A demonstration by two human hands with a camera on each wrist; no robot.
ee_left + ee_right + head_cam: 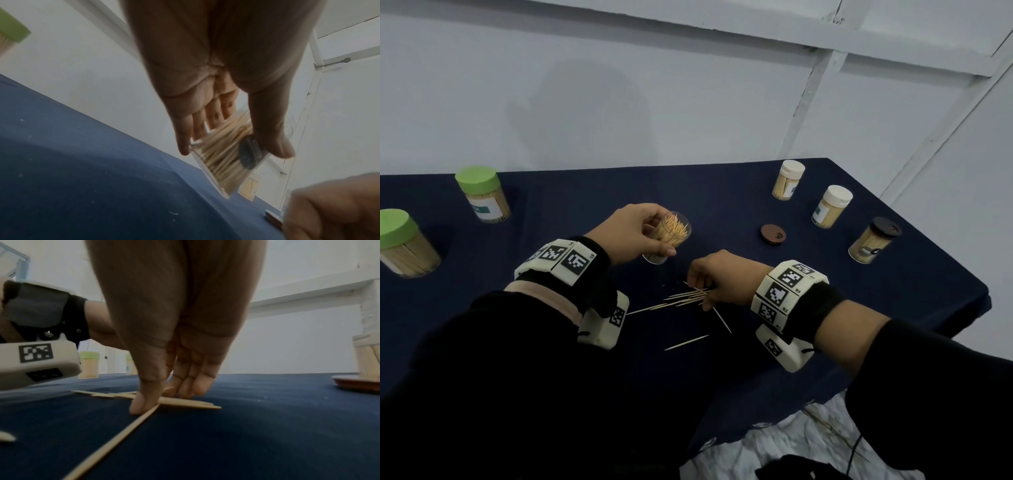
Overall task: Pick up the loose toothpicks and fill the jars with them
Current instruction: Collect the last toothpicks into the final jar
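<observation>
My left hand [662, 236] grips an open clear jar [675, 230], half full of toothpicks, and holds it tilted just above the dark blue tablecloth [722, 205]. The left wrist view shows thumb and fingers of that hand [232, 149] wrapped round the jar [218, 162]. My right hand [700, 291] is down on the cloth just in front of the jar, its thumb and fingers pinching a small bunch of loose toothpicks [685, 296]. In the right wrist view the right hand [164, 399] presses on that bunch [185, 402]. A single toothpick [115, 439] lies nearer.
More single toothpicks [686, 342] lie near the front. Two green-lidded full jars [482, 195] stand at the left. Two white-lidded jars [830, 205] and a dark-lidded jar [873, 240] stand at the right. A brown lid [773, 234] lies loose. The table's right edge [962, 274] is close.
</observation>
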